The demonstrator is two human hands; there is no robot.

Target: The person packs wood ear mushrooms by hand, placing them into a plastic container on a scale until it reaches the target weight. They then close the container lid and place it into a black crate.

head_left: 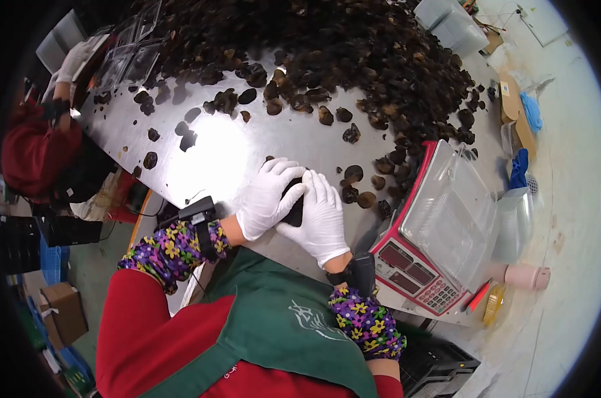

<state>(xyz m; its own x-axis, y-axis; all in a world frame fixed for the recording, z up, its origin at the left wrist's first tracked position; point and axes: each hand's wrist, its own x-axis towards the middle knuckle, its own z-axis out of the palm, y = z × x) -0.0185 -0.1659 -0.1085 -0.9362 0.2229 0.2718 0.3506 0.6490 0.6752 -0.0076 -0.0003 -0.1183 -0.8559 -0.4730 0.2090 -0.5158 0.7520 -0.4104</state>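
Note:
In white gloves, my left hand point(268, 200) and my right hand point(320, 219) come together over the metal table point(201, 166), near its front edge. Their fingers curve round a dark clump of mushrooms point(295, 202), black-brown like wood ear, which shows between the thumbs and is mostly hidden by the gloves. Small loose mushrooms point(353, 174) lie just right of my right hand. Beyond both hands a large heap of the same dark mushrooms point(313, 46) spreads over the back of the table.
A red-framed digital scale point(406, 268) stands at the right with a clear plastic tray point(453, 205) on it. Clear containers point(131, 60) are stacked at the far left, near a co-worker's gloved hand point(75, 60). A pink cup point(527, 276) sits right of the scale.

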